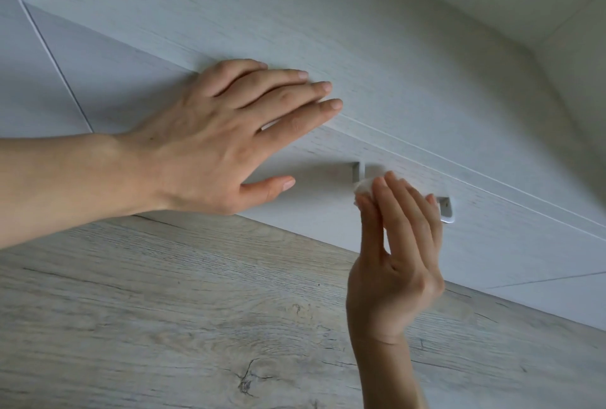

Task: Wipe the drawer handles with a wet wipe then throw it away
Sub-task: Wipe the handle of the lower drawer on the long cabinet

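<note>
Soft, even daylight, faint shadows, slight motion blur, wide-angle tilt at edges.

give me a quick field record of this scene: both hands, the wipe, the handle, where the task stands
left hand: flat, fingers straight, resting on the cabinet top at its front edge
right hand: pinches the wet wipe at its fingertips
wet wipe: white, bunched, held against the drawer handle
drawer handle: metal bar on the drawer front; middle hidden by fingers, right end showing
floor: pale wood planks
task stage: wipe on the handle, not yet thrown away
</note>
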